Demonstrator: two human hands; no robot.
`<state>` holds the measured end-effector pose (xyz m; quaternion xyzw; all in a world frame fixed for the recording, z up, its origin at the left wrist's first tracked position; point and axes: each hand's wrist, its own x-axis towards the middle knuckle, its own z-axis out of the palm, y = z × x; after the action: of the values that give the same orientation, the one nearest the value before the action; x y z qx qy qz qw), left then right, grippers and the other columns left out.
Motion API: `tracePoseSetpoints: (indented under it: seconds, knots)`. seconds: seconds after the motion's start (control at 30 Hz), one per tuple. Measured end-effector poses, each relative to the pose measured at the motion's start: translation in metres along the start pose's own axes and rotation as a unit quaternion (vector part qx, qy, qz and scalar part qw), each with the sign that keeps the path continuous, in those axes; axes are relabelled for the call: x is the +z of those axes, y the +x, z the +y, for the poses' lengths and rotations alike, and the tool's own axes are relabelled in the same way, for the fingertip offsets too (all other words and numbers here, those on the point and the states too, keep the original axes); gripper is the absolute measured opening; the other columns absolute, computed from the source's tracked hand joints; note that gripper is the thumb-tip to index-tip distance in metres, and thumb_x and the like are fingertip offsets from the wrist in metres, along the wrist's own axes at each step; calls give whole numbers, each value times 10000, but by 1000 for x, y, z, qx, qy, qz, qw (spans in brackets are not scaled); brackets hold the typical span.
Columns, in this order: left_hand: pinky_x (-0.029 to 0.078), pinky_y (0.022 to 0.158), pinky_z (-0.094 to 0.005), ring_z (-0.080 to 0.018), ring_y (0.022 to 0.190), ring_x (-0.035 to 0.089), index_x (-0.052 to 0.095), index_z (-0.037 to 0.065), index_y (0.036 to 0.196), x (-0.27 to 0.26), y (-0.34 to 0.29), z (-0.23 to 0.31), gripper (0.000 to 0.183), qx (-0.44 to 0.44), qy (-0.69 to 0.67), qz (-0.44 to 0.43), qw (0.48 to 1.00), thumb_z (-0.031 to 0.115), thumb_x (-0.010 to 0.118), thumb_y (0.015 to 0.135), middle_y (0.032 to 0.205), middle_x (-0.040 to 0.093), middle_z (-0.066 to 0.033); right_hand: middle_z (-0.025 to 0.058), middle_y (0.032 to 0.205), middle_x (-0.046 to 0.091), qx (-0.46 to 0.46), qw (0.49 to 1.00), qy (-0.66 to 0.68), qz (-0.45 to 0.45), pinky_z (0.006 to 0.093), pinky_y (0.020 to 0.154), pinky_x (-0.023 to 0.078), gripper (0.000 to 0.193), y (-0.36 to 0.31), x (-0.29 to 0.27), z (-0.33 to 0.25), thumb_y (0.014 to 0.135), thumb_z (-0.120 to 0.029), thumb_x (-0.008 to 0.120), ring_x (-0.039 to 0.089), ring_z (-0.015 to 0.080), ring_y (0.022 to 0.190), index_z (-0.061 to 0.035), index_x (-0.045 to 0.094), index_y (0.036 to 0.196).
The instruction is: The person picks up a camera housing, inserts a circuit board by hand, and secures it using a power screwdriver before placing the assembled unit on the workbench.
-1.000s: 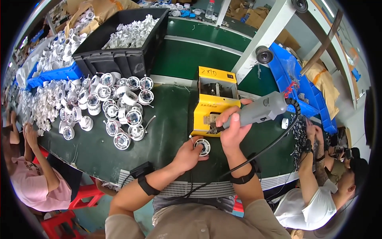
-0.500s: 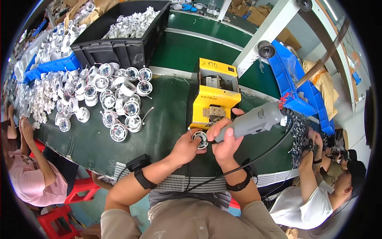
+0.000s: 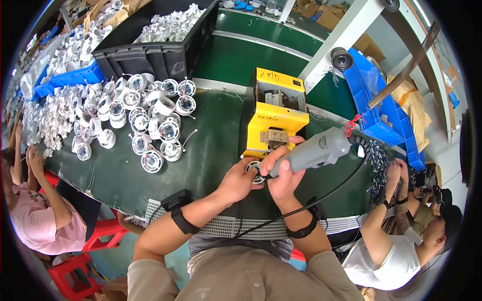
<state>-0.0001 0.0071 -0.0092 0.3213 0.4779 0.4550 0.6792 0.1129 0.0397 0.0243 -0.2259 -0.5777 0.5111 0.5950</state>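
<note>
Left hand: closed on a round white housing, near the yellow machine.
Right hand: wrapped around a grey power screwdriver, its nose at the housing.
Green table: similar housings piled leftward.

On yellow machine: we see short handwritten marking, dark strokes, across far end; row of small dark printed characters nearer us. On pink shirt at left: dark lettering, too small for us to read. On grey power tool, our brown shirt: small marks, we cannot make them out.
</note>
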Motion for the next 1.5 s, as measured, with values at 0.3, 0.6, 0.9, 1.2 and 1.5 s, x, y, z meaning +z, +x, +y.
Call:
tracePoseSetpoints:
  seconds: [0.3, 0.6, 0.9, 1.2, 1.5]
  knots:
    - [594, 801, -320, -233, 1006, 616, 432, -90, 1255, 0, 4, -5, 334, 5, -11, -4, 1000, 77, 415, 966, 1182, 535, -182, 68, 686, 477, 4, 1000, 23, 7, 308, 540, 470, 572, 2, -1, 1, 902, -363, 573, 494, 167, 534, -56, 254, 1264]
    - [590, 783, -314, -230, 956, 643, 437, -81, 1257, -2, 4, -8, 333, 1, 6, 1, 1000, 81, 420, 967, 1157, 560, -182, 72, 694, 514, -17, 996, 88, 19, 280, 549, 460, 540, 0, 2, 0, 905, -279, 599, 505, 149, 549, -5, 268, 1231]
    - [591, 788, -316, -234, 975, 636, 441, -72, 1264, 0, 2, 1, 338, 5, 49, 2, 999, 72, 431, 960, 1159, 563, -185, 68, 695, 474, -26, 999, 32, -16, 303, 515, 469, 550, -4, -3, 8, 893, -369, 583, 491, 168, 533, -63, 260, 1216]
    - [587, 717, -343, -232, 878, 664, 535, -41, 1195, -14, -14, 26, 316, 38, 309, -52, 949, 64, 443, 912, 996, 630, -183, 62, 936, 564, 3, 994, 61, -95, 293, 738, 479, 660, -16, -12, 23, 880, -266, 627, 573, 152, 818, -29, 261, 1374]
    - [518, 720, -368, -368, 996, 586, 239, 86, 1469, -98, -34, 68, 759, 342, 516, 455, 640, 113, 629, 819, 1415, 367, -219, 166, 1037, 574, -130, 721, -551, 399, 411, 875, 446, 491, 54, -243, -33, 803, -279, 715, 554, 285, 987, 30, 509, 1124]
